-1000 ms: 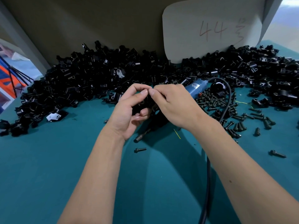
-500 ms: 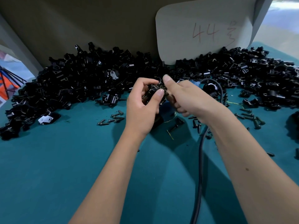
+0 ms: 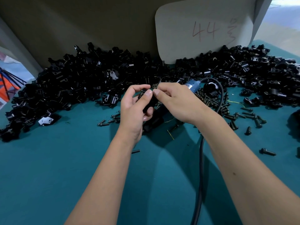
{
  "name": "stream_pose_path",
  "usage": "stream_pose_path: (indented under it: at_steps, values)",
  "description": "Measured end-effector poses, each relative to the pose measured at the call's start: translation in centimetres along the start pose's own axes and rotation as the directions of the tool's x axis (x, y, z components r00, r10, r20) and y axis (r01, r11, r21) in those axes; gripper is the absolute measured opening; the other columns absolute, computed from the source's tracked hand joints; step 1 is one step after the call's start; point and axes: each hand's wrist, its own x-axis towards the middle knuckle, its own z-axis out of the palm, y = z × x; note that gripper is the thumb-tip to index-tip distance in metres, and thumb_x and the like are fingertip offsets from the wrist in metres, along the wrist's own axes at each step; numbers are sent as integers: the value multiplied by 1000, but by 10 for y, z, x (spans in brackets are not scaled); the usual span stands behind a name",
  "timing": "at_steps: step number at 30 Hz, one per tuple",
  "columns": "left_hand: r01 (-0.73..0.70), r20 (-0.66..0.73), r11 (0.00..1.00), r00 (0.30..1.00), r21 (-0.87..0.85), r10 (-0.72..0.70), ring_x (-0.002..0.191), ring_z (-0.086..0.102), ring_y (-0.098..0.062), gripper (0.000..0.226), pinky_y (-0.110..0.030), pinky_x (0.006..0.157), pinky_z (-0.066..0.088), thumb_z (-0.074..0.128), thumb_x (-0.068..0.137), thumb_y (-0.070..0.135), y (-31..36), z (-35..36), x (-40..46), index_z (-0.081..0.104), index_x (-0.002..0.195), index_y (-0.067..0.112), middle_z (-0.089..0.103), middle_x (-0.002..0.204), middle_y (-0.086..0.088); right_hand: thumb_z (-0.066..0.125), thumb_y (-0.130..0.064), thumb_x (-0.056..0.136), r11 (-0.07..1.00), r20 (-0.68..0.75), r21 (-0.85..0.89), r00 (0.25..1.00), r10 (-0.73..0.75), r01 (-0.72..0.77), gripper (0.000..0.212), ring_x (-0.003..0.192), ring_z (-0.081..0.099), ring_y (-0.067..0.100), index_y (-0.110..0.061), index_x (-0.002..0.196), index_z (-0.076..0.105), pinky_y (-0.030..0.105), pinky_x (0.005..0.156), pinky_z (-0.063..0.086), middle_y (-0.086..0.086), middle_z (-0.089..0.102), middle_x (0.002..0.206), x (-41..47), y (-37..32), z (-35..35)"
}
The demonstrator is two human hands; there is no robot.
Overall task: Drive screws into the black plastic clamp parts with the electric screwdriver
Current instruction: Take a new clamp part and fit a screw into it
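My left hand (image 3: 135, 109) grips a black plastic clamp part (image 3: 147, 101) above the green table, thumb and fingers curled round it. My right hand (image 3: 177, 101) meets it from the right, with its fingertips pinched at the top of the part; whatever they pinch is too small to make out. The blue electric screwdriver (image 3: 191, 86) lies on the table behind my right hand, mostly hidden, and its black cable (image 3: 201, 159) runs toward me. Loose black screws (image 3: 211, 101) lie in a heap to the right of my hands.
A long pile of black clamp parts (image 3: 78, 85) fills the back of the green table (image 3: 65, 176) from left to right. A cardboard sheet marked "44" (image 3: 204, 30) leans on the back wall. A few screws (image 3: 108, 120) lie left of my hands, others (image 3: 267, 152) scattered right.
My hands drew slightly back toward me while staying joined on the part. The view shifted, and the blue screwdriver body shows again behind my right hand.
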Motion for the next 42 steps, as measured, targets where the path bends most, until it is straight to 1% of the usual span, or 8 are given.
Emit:
stream_pose_path:
  at_steps: [7, 12, 15, 18, 22, 34, 38, 42]
  values:
    - [-260, 25, 949, 965, 180, 260, 58, 51, -18, 16, -25, 48, 39, 66, 95, 21, -4, 4, -1, 59, 109, 19, 62, 88, -2, 49, -45, 108, 960, -30, 220, 982, 184, -174, 56, 51, 33, 10, 4, 80, 53, 30, 57, 30, 1, 40, 61, 4, -3, 5]
    - [-496, 129, 711, 853, 499, 505, 91, 63, -10, 19, -36, 80, 52, 69, 95, 20, -6, 5, -2, 61, 112, 17, 61, 99, 26, 52, -51, 105, 812, 65, 412, 902, 427, -414, 41, 44, 25, 12, -21, 77, 60, 28, 46, 23, -7, 27, 53, 5, -8, 5]
    - [-410, 97, 807, 907, 425, 410, 79, 62, -17, 16, -48, 76, 53, 69, 94, 25, -5, 7, 1, 61, 108, 28, 63, 97, 18, 44, -60, 105, 872, 75, 353, 939, 334, -339, 50, 41, 24, 12, -25, 69, 41, 22, 40, 22, -10, 28, 49, 5, -3, -2]
    - [-196, 49, 946, 981, 260, 189, 57, 54, -19, 14, -28, 55, 45, 68, 93, 26, -5, 7, 0, 63, 106, 27, 61, 89, 2, 44, -59, 105, 931, 158, 201, 948, 276, -304, 52, 38, 36, 12, -19, 72, 49, 23, 40, 32, -7, 42, 48, 1, 11, -25]
    - [-22, -18, 997, 1000, 77, 23, 50, 48, -13, 7, -18, 41, 31, 62, 101, 18, -5, 9, 0, 64, 107, 15, 57, 73, 11, 78, -37, 90, 943, 391, -292, 881, 268, -158, 13, 49, 61, 15, -28, 82, 72, 27, 53, 47, -9, 68, 60, -7, 30, -51]
    - [177, -68, 969, 979, -172, -191, 59, 59, -18, 24, -22, 50, 44, 44, 110, 15, 2, 4, 1, 64, 117, 2, 66, 91, -8, 84, -23, 87, 961, 422, -253, 881, 213, -111, 12, 45, 56, 6, -27, 80, 75, 22, 50, 46, -10, 65, 57, -6, 37, -41]
    - [169, -14, 981, 985, -99, -171, 61, 63, -16, 20, -23, 55, 52, 49, 109, 14, 0, 0, 2, 66, 114, 6, 72, 87, -4, 75, -16, 95, 990, 121, 75, 986, 112, -122, 9, 51, 67, 20, -19, 88, 71, 23, 46, 51, 4, 74, 66, -4, 28, -48]
    - [120, 61, 993, 991, -8, -120, 66, 67, -17, 18, -22, 61, 55, 53, 108, 14, -1, -2, 2, 65, 119, 8, 74, 89, 1, 80, -11, 91, 969, -189, 246, 980, 61, -13, 11, 49, 67, 19, -17, 86, 72, 23, 48, 52, 3, 74, 66, 0, 17, -30]
